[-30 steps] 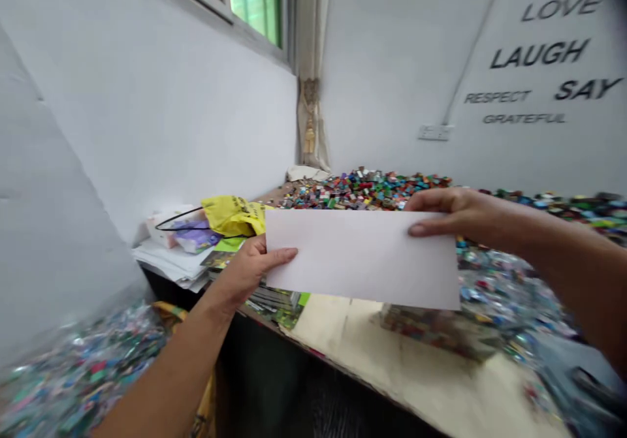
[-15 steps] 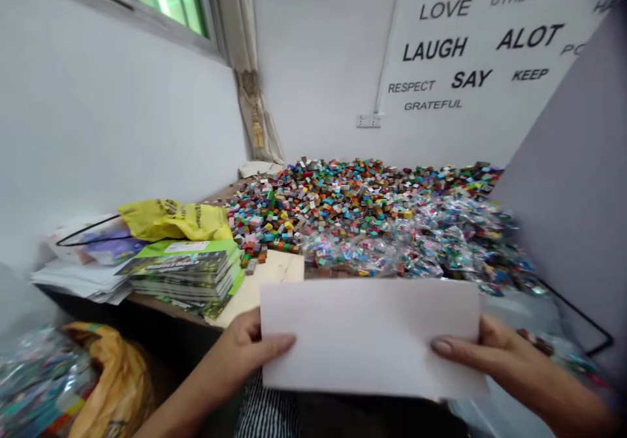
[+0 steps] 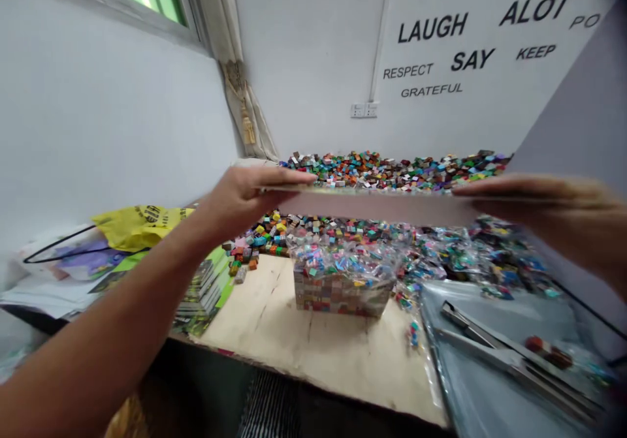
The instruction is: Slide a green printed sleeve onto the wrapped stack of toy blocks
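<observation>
A white rectangular sheet [image 3: 377, 204] is held level in front of me, seen almost edge-on. My left hand [image 3: 249, 196] grips its left end, and my right hand [image 3: 533, 200] grips its right end, with the fingers blurred. Below the sheet, a block of small coloured bricks [image 3: 343, 297] wrapped in clear plastic stands on a pale wooden board [image 3: 313, 340]. Neither hand touches the block.
Loose coloured bricks [image 3: 392, 172] lie heaped behind, beside clear bags of bricks [image 3: 470, 262]. A metal tray [image 3: 494, 359] holds long steel tongs [image 3: 509, 356] at right. Booklets [image 3: 203, 294] and a yellow bag [image 3: 140, 227] lie at left, against the wall.
The sheet has tilted from facing me to nearly flat and risen higher in view, with both hands still on it. The wrapped brick block, tray and tongs now show below it.
</observation>
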